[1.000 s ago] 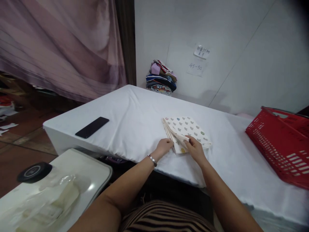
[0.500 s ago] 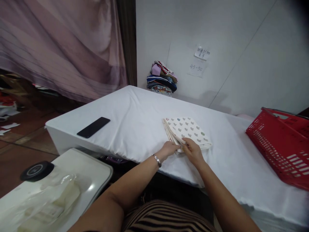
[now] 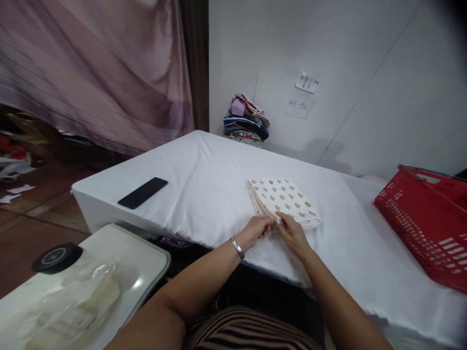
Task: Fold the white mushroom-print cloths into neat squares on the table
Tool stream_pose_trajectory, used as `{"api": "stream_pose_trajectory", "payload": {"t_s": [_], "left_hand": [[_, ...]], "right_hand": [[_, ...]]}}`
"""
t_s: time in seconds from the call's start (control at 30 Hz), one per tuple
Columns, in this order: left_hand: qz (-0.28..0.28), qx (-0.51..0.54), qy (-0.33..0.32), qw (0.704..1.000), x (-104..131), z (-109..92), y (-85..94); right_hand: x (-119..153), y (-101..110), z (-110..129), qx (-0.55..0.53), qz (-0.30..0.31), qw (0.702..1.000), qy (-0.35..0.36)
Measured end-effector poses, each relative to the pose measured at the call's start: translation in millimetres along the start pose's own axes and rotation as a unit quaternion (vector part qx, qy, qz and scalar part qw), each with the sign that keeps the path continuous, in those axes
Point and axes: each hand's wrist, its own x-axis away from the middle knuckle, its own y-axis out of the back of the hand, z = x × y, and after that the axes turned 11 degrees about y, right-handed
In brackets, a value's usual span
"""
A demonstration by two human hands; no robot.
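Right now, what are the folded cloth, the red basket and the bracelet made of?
Folded cloth: probably cotton, matte; its layered edges bend softly. Red basket: likely plastic, slightly shiny; its wall has rows of neat slots. Bracelet: looks like polished metal, silvery and bright, but I can't be sure.

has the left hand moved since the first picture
Yes. Judged against the flat black slab, the left hand has shifted to the right, farther from the slab and closer to the right hand.
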Motion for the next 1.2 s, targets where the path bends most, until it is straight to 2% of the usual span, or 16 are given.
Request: {"api": "stream_pose_trajectory", "payload": {"t_s": [0.07, 0.13, 0.2, 0.37, 0.47, 0.6, 0.73, 0.83, 0.97, 1.07, 1.13, 1.2], "left_hand": [[-0.089, -0.079, -0.057, 0.991, -4, 1, 9.1], [-0.166, -0.162, -0.099, 0.968, -10, 3, 19.3], [-0.199, -0.229, -0.111, 0.946, -15, 5, 26.7], [-0.213, -0.315, -0.123, 0.917, -17, 1, 24.7], [-0.229, -0.366, -0.096, 0.897, -15, -4, 19.9], [-0.234, -0.387, -0.062, 0.890, -17, -7, 18.3], [-0.240, -0.392, -0.067, 0.886, -25, -5, 16.2], [-0.235, -0.381, -0.067, 0.892, -30, -5, 14.9], [-0.211, -0.331, -0.031, 0.919, -30, -7, 16.5], [-0.190, -0.290, -0.027, 0.937, -28, -7, 18.2], [-0.185, -0.284, -0.027, 0.941, -27, -7, 18.7], [-0.185, -0.290, -0.034, 0.938, -27, -5, 18.9]], "right_hand": [[-2, -1, -1, -0.021, -0.030, 0.999, -0.028], [-4, 0, -2, -0.037, -0.058, 0.996, -0.056], [-6, 0, -2, -0.051, -0.077, 0.992, -0.081], [-8, 0, -1, -0.077, -0.096, 0.987, -0.104], [-8, -1, 0, -0.087, -0.101, 0.986, -0.100], [-7, -1, 0, -0.081, -0.095, 0.988, -0.091], [-6, -2, 0, -0.072, -0.086, 0.990, -0.087], [-5, -3, 0, -0.062, -0.085, 0.991, -0.079], [0, -5, -2, -0.024, -0.092, 0.995, -0.042], [4, -8, -4, 0.009, -0.041, 0.999, 0.008], [5, -9, -5, 0.023, -0.002, 0.999, 0.033], [5, -10, -5, 0.039, 0.010, 0.998, 0.047]]}}
